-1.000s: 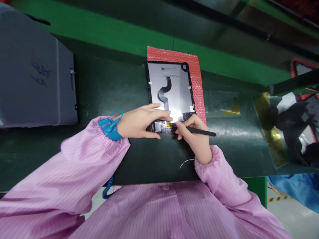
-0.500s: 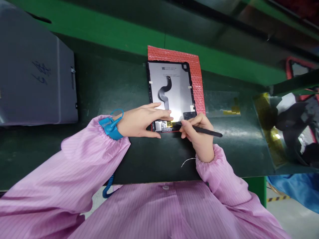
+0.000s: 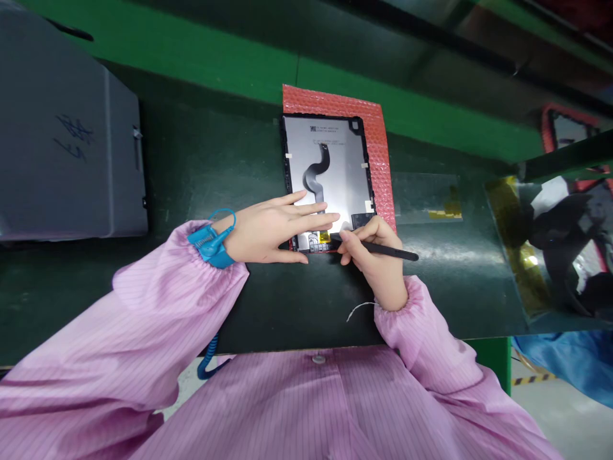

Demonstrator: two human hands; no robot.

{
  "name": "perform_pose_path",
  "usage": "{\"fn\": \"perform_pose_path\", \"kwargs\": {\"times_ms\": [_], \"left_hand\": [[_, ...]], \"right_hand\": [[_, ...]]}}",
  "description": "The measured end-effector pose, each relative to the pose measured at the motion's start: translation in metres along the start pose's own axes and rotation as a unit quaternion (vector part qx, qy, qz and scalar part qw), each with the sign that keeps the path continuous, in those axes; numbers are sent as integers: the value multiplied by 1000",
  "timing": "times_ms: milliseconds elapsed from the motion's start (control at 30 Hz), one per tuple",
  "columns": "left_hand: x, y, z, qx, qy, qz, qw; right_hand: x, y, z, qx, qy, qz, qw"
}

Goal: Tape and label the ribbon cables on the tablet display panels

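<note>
A tablet screen panel (image 3: 342,169), silver back up in a black frame, lies on red bubble wrap (image 3: 380,153). A dark S-shaped flex cable (image 3: 313,177) rests on its back. My left hand (image 3: 272,227) is spread over the panel's lower left, fingers apart, hiding the cable's lower end. In my right hand (image 3: 376,255) is a pair of black tweezers (image 3: 395,252), its tip pointing left at a piece of yellow tape (image 3: 325,236) on the lower edge. Whether the tip touches the tape I cannot tell. A black patch (image 3: 363,220) sits beside my right fingers.
A large grey box (image 3: 71,140) stands at the left. To the right, a clear sheet (image 3: 416,195) carries yellow tape strips (image 3: 444,211). Farther right lie a yellow film (image 3: 510,255) and dark material (image 3: 560,223). A blue wrist strap (image 3: 213,246) with a coiled cord (image 3: 209,358) is on my left wrist.
My right hand has moved slightly left with the tweezers, towards the yellow tape. The fingers of my left hand have spread wider and reach a little farther right.
</note>
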State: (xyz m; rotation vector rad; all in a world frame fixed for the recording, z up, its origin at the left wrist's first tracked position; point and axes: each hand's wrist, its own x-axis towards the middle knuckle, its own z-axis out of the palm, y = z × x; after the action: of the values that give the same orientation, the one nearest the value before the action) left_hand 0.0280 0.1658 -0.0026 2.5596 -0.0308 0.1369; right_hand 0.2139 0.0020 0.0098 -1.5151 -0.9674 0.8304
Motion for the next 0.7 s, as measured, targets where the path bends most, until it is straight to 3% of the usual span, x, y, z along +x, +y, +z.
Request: {"fn": "perform_pose_path", "kwargs": {"times_ms": [700], "left_hand": [[0,-1,2,-5,5,-3,1000]], "right_hand": [[0,2,-1,-43,7,15,999]]}}
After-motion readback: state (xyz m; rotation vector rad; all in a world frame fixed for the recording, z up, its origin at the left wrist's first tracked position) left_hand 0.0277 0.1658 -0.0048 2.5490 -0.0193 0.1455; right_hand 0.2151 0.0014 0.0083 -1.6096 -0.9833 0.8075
